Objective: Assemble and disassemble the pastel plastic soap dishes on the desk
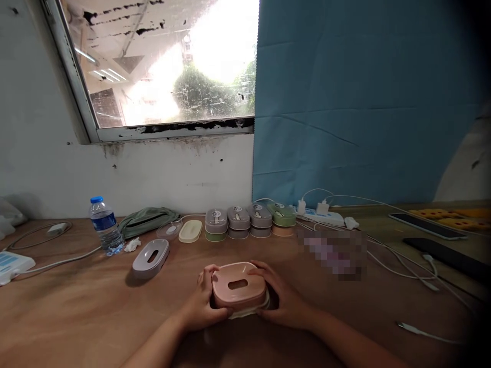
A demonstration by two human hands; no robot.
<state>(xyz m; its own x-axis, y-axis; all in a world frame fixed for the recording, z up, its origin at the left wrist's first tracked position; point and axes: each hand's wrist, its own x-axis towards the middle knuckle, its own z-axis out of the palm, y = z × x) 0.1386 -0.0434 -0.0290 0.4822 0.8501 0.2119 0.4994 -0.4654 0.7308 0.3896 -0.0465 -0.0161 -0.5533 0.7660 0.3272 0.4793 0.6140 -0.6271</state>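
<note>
Between my two hands, low in the middle of the head view, is a pink oval tissue box cover (226,294) with a slot in its top. A cream base (245,313) shows beneath its near right edge. My left hand (203,301) wraps its left end, thumb along the front side. My right hand (282,299) grips the right end, fingers over the top edge and thumb at the front. Both hands are closed on the box. Farther left lies a grey slotted cover (142,266), and behind it a loose cream oval base (191,231).
Several small stacked lidded boxes (238,220) line the wall. Toward the left stand a water bottle (105,227) and a green pouch (148,221). A power strip (326,217), white cables (402,273) and two phones (425,226) lie at the right of the brown table (95,317).
</note>
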